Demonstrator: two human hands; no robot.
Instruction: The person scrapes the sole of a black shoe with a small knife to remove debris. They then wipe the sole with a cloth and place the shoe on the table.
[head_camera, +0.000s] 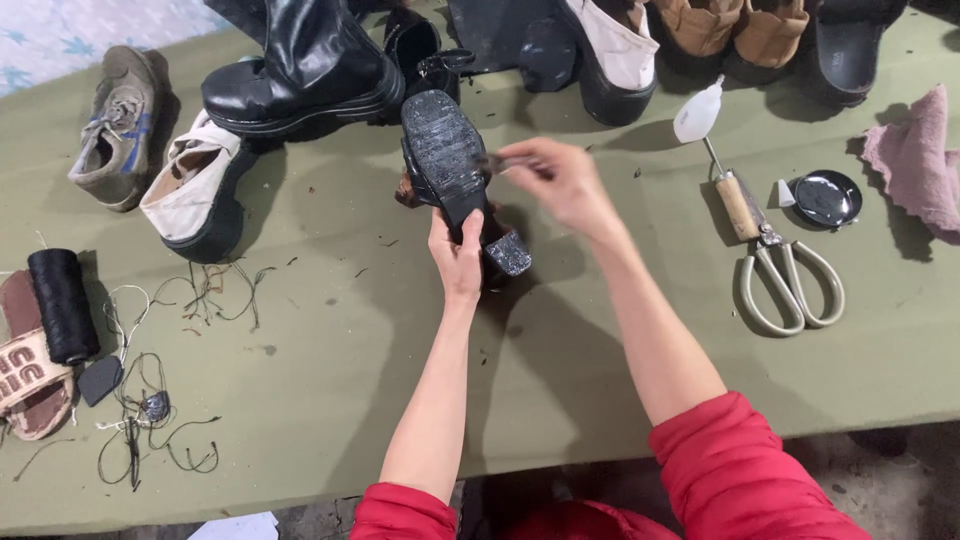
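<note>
Red sleeves (puffy, pushed up past the elbows) leave both forearms bare.

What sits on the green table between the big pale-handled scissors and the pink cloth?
In the head view, a small round black tin lid lies between the scissors and the pink cloth, on the green table.

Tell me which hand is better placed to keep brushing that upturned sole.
Right. The right hand already pinches the small brush, its tip at the edge of the black shoe sole. The left hand is wrapped around the shoe near the heel, holding it sole-up, so likely not free.
</note>
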